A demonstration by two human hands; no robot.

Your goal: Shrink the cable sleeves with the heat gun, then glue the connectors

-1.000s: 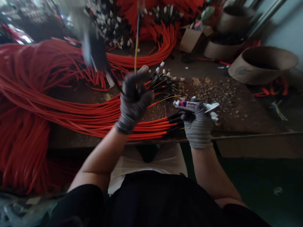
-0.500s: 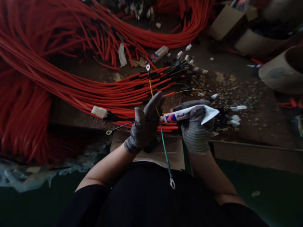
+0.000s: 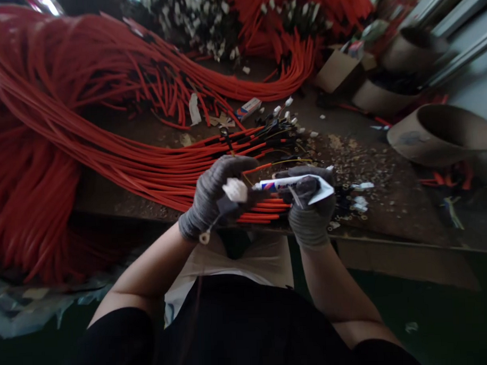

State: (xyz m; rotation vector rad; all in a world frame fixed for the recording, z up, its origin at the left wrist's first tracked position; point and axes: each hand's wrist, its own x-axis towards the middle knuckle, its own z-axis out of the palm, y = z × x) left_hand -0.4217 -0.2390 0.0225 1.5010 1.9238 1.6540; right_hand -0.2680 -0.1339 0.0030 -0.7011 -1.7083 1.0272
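Observation:
My left hand [image 3: 212, 191], in a grey knit glove, is closed round a wire harness. From this harness a white plug connector [image 3: 234, 189] with a dark lead lies blurred across the fingers. One ring terminal [image 3: 204, 237] dangles below the wrist, and another ring terminal [image 3: 224, 132] sticks up beyond the knuckles. My right hand [image 3: 310, 215], gloved alike, grips a white and blue glue tube [image 3: 323, 187], its nozzle pointing left at the harness. A blurred thin streak crosses the right fingers; I cannot tell what it is.
Bundled red cables [image 3: 147, 159] run across the workbench [image 3: 408, 214], their connector ends lying beyond my hands. A small printed box [image 3: 249, 108] lies behind them. Cardboard tubs [image 3: 405, 139] and an open carton [image 3: 337, 70] stand at the right.
The white connector has swung from left of my left hand to in front of its fingers. The green wire's lower end no longer hangs between my hands. The view has tilted up somewhat.

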